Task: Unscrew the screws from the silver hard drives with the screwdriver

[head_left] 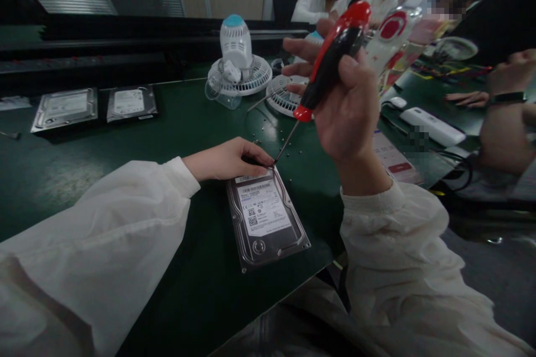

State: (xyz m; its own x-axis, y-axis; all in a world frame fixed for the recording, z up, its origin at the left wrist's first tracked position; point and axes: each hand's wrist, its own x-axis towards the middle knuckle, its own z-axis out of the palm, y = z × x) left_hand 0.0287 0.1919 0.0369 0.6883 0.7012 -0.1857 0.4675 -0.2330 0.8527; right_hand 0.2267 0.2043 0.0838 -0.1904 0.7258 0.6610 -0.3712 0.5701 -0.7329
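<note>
A hard drive [268, 223] with a white label lies flat on the green table in front of me. My left hand [234, 159] is closed on its far edge, thumb on the top and the other fingers partly hidden behind. In my right hand [347, 100] is a red and black screwdriver [335, 61], tilted, its handle held between thumb and fingers with some fingers stretched out. The screwdriver's tip meets the drive's far right corner, close to my left fingertips. Several small screws [300, 152] are scattered on the table just beyond the drive.
Two more hard drives [67, 109] lie at the back left. White fans [237, 56] with blue tops, a clear cup [224, 92] and a plastic bottle [391, 44] stand behind. A white power strip [433, 125] and cables are at right, near another person's arm [506, 111].
</note>
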